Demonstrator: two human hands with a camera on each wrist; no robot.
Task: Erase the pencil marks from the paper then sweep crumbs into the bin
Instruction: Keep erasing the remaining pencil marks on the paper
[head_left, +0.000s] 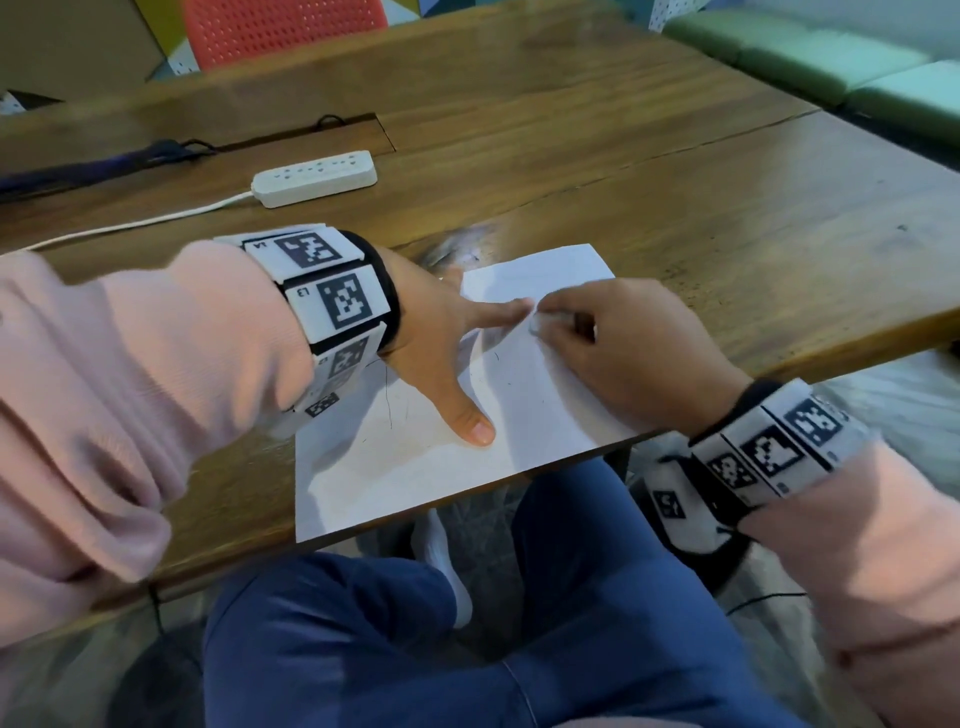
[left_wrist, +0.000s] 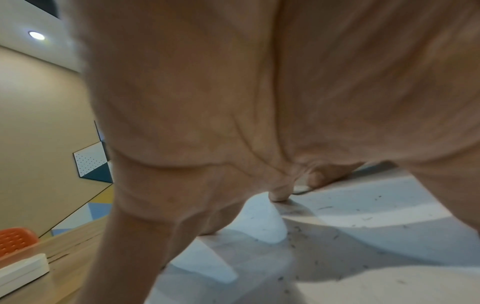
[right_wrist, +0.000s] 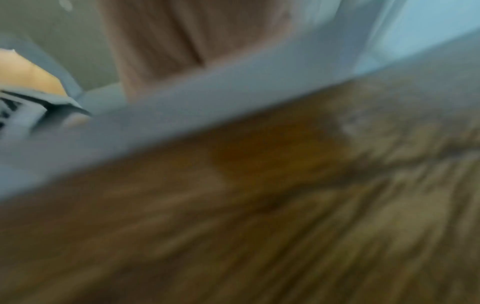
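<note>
Pink-sleeved left hand (head_left: 441, 338), fingers straight and spread, pressed flat on the paper (head_left: 415, 467), thumb toward the near edge. Right hand (head_left: 613, 343), fingers curled, pinching a small pale eraser (head_left: 537, 325) against the sheet, just beside the left forefinger. Paper: white, one sheet, lying at the near edge of the table (head_left: 675, 182), its near corners overhanging; faint pencil marks (head_left: 389, 405) beside the left wrist; dark eraser crumbs (left_wrist: 293, 232) scattered over it in the left wrist view. Table: brown wood, visible grain and a long seam. White power strip (head_left: 315, 177) with cord, well apart from the paper toward the far side. Red perforated chair (head_left: 280, 31) beyond the table; green cushioned bench (head_left: 831, 57) at the far right. Right wrist view blurred: wood and paper edge only.
</note>
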